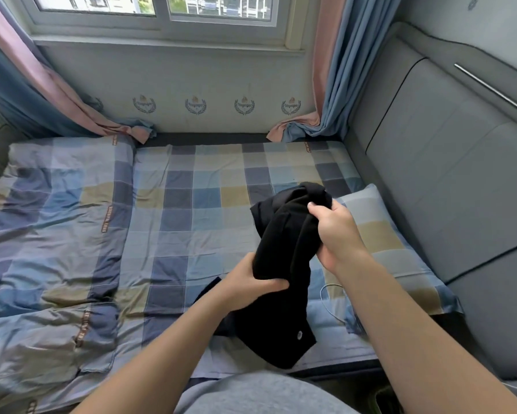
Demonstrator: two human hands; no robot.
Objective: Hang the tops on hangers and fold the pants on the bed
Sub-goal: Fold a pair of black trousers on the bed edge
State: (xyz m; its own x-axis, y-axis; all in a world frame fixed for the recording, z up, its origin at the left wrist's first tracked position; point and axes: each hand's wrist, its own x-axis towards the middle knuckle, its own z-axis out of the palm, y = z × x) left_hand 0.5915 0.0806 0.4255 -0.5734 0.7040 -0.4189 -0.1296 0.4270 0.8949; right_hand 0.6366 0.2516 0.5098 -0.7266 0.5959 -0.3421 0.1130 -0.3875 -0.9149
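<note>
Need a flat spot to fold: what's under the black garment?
The left hand and right hand hold the black garment over the checked sheet; a pillow and white cord lie beside it. Directly beneath is covered.

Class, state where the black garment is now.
Head view, right of centre: the black garment is gripped by the left hand and right hand over the checked sheet, beside the pillow.

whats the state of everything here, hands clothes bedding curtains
garment: bunched, held in both hands
left hand: grips its middle
right hand: grips its top
quilt: rumpled, on the bed's left
pillow: flat, by the headboard
curtains: drawn aside, ends on the bed
</note>
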